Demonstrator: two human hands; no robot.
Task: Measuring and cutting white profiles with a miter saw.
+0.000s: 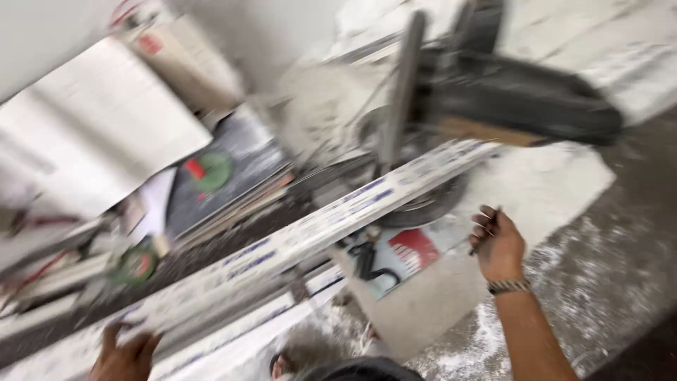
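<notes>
White, dusty long strip [296, 243] with blue markings; left hand [125, 353] grips its near end, right hand [499, 247], beside it, pinches a thin pencil [485, 231].

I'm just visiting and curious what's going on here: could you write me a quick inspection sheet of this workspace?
Surface: dusty grey floor with white powder.
Job's things: long white printed strip, running diagonally; the picture is blurred.
Clutter: pale tiles, a wheelbarrow, green discs.
Grippers: left hand grips the strip's near end; right hand holds a thin dark stick, a band on its wrist.
Cables: nothing seen.
Surroundings: white wall.
</notes>
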